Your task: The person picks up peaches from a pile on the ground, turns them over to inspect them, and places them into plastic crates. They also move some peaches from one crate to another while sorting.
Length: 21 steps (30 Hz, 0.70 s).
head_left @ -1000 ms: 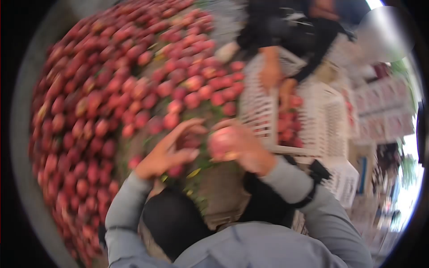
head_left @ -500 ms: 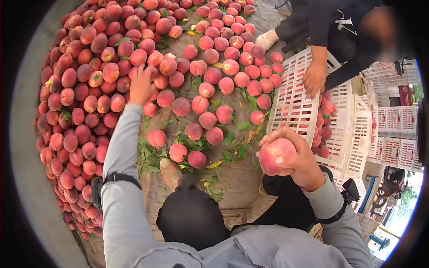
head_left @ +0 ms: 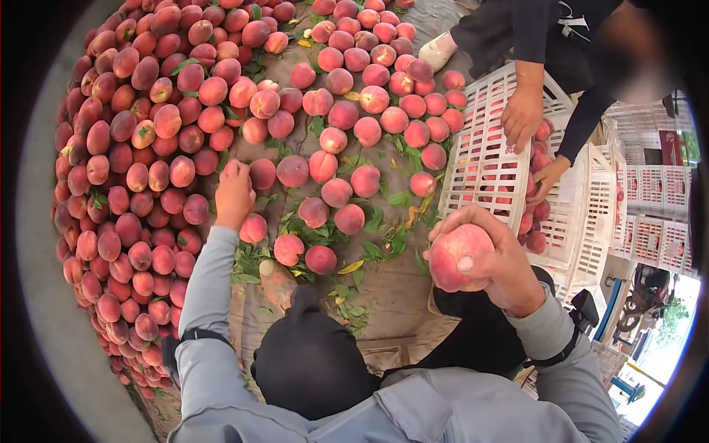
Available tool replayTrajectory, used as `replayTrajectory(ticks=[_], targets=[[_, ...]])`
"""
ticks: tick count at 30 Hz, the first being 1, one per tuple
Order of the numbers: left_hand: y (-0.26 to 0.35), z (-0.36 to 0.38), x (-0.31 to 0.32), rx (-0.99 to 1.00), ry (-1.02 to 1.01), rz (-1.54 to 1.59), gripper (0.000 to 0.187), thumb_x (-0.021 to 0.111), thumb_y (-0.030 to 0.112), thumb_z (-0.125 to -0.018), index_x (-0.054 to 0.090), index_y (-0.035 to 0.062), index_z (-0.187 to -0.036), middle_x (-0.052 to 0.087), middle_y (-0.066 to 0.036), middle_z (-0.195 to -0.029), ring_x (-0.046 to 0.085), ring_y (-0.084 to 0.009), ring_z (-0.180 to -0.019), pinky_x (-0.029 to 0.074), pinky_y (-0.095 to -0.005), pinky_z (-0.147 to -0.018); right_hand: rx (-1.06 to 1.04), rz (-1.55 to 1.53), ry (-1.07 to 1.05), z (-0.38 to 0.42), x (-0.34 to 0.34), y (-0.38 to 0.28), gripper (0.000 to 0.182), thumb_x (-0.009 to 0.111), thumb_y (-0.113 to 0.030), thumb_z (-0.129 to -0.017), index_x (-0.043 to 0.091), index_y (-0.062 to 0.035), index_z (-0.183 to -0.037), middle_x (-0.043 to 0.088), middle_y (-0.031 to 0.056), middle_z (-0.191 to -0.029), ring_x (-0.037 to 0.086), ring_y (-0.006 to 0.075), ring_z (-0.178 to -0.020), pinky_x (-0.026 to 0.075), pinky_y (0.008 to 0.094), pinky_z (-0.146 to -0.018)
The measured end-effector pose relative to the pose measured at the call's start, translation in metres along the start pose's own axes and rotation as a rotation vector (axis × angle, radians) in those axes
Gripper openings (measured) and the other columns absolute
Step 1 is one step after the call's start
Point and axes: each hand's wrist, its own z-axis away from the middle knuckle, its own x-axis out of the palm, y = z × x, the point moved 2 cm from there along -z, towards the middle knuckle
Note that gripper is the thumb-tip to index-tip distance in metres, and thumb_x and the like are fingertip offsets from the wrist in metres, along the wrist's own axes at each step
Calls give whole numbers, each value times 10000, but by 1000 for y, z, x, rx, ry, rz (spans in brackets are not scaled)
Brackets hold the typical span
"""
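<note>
Left hand (head_left: 235, 198) drawn back, grip too hidden to tell, right hand (head_left: 508, 267) clasping partly covered peach (head_left: 452, 257)

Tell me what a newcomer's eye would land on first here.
Probably the great heap of peaches down the left side. Next, the peach gripped in the person's right hand, right of centre. At upper right, a co-worker's hand rests on a white crate.
</note>
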Motion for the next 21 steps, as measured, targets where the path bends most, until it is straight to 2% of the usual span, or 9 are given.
replayTrajectory(ticks=[4,6,9,12,14,16,18,20,21], targets=[[7,9,1,-24,-41,25,478,700,106,-675,518,66,-1116,504,-131,-1176,538,-371,-996,521,-452,-791,12,32,-17,1,-1,-1,440,702,-201,-700,568,-33,-1085,587,46,-1063,567,132,-979,461,283,-880],[15,-14,-13,48,-13,-14,517,713,125,-666,505,49,-1133,495,-139,-1200,511,-373,-1051,477,-457,-891,4,26,-12,-1,0,-1,440,705,-203,-703,569,-33,-1086,587,44,-1060,567,130,-975,462,282,-876],[27,-76,-32,221,252,155,624,730,130,-678,478,67,-1245,466,-173,-1276,444,-389,-1181,401,-449,-1006,17,28,0,-3,3,1,431,710,-199,-712,571,-36,-1086,586,40,-1052,567,124,-966,465,277,-862],[37,-134,-34,296,360,61,643,723,116,-688,469,111,-1278,470,-155,-1280,443,-381,-1195,388,-452,-1012,20,53,6,-8,5,-1,414,710,-187,-724,574,-42,-1087,585,35,-1041,567,113,-953,472,269,-843],[35,-159,-8,276,169,-108,540,730,166,-683,560,146,-1194,472,-130,-1303,471,-334,-1173,413,-466,-959,19,70,12,-11,6,1,406,710,-180,-730,575,-45,-1088,585,32,-1036,567,107,-945,474,264,-834],[38,-167,21,271,101,-184,465,716,193,-698,610,166,-1150,484,-119,-1284,472,-348,-1150,416,-505,-916,13,80,11,-13,5,4,395,705,-176,-738,577,-54,-1091,580,22,-1033,562,95,-935,482,251,-809],[50,-166,25,148,101,-429,331,697,258,-722,666,149,-1034,489,-101,-1275,471,-372,-1110,412,-543,-877,20,81,10,-13,3,3,397,706,-181,-739,577,-58,-1094,577,19,-1033,560,92,-927,487,244,-783],[62,-152,15,174,61,-522,280,657,334,-766,699,149,-973,506,-85,-1250,470,-380,-1082,397,-583,-847,31,71,9,-12,1,4,399,707,-186,-740,577,-61,-1096,574,15,-1033,559,89,-918,492,238,-756],[74,-144,3,123,-111,-584,277,632,338,-790,706,149,-980,531,-81,-1228,473,-372,-1079,392,-597,-841,42,72,5,-11,-1,3,404,710,-194,-741,576,-64,-1100,572,13,-1033,558,87,-911,492,230,-722]])
